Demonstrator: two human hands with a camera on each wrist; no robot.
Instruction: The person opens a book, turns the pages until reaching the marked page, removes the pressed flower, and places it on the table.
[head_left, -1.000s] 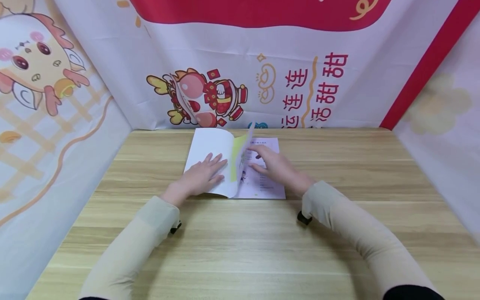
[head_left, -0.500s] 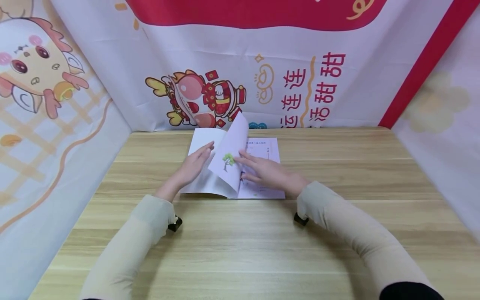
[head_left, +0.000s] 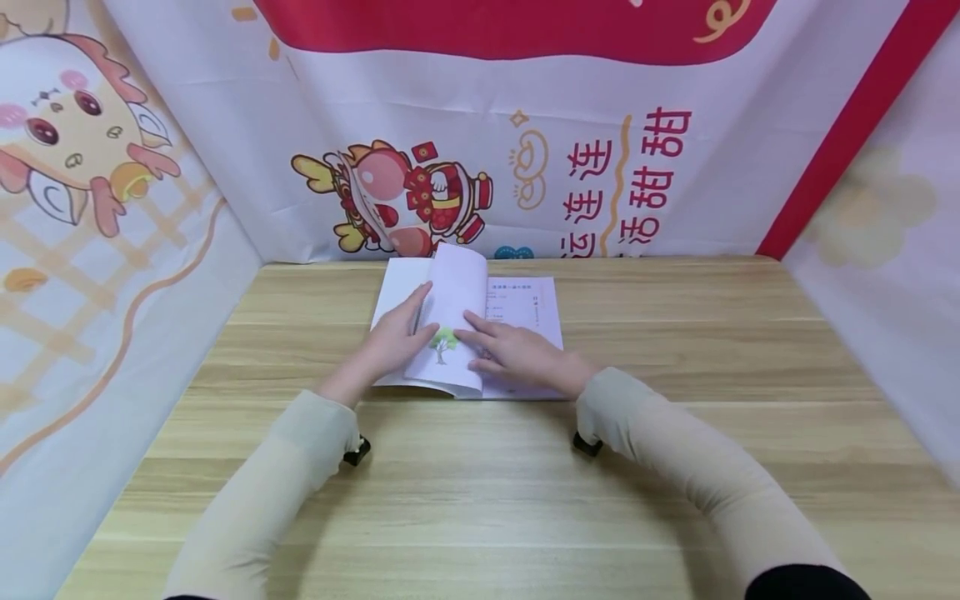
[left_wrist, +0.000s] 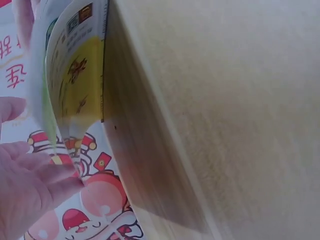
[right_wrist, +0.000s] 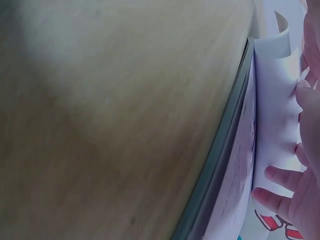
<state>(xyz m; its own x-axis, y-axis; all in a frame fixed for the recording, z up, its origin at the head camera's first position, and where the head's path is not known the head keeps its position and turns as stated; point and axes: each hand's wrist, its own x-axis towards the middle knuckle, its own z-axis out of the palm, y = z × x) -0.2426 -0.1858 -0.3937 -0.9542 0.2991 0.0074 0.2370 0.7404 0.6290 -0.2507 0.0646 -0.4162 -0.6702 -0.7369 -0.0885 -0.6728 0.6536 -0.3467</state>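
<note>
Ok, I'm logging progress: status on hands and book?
Left hand at outer edge of tree page; right hand against that page. Book open on table. No obstruction seen.

The book (head_left: 536,304) is smooth, matt paper, and its curled page (head_left: 459,287) looks thin and uncreased. The bench (head_left: 480,483) shows a wood grain, smooth with a soft sheen. The backdrop (head_left: 450,100) looks like printed matt cloth, faintly rippled. The sleeves (head_left: 255,492) are matt cloth; the wrist camera (head_left: 357,451) resembles hard black plastic.
</note>
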